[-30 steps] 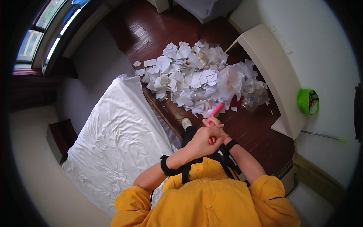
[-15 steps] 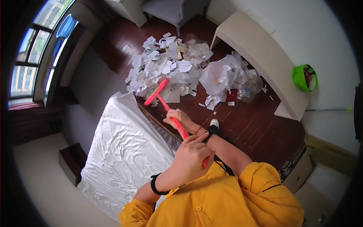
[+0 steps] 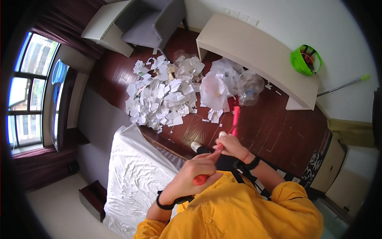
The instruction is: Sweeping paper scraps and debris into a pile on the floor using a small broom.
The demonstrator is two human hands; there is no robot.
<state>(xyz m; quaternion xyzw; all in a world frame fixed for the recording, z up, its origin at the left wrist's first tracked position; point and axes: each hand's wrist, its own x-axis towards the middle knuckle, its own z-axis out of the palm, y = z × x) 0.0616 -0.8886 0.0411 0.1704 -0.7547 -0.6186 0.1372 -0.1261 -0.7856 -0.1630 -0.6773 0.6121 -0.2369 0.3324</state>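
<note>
Both my hands hold a red T-headed, long-handled tool [image 3: 236, 119] that slants across in front of my body. My left hand [image 3: 194, 173] is closed round the rear end of the handle, with a finger stretched along it. Farther up, my right hand [image 3: 232, 145] grips the handle close to the head. The narrow head is seen nearly edge-on, raised over the floor right of the scrap pile, so its underside is hidden. A big heap of torn white paper [image 3: 161, 95] lies on the floor ahead. Crumpled clear plastic bags [image 3: 217, 89] lie at its right.
A white-sheeted bed [image 3: 135, 167] stands at left. Beyond the heap are a grey armchair [image 3: 149, 28] and a pale low desk [image 3: 250, 47]. A green basket [image 3: 304, 59] sits at the desk's right end, near a leaning pole [image 3: 346, 85]. My shoe [image 3: 195, 145] is on the dark wooden floor.
The tool's head has swung right, from over the paper heap to the floor right of it. My right hand moved right with it; my view has shifted and a second shoe shows.
</note>
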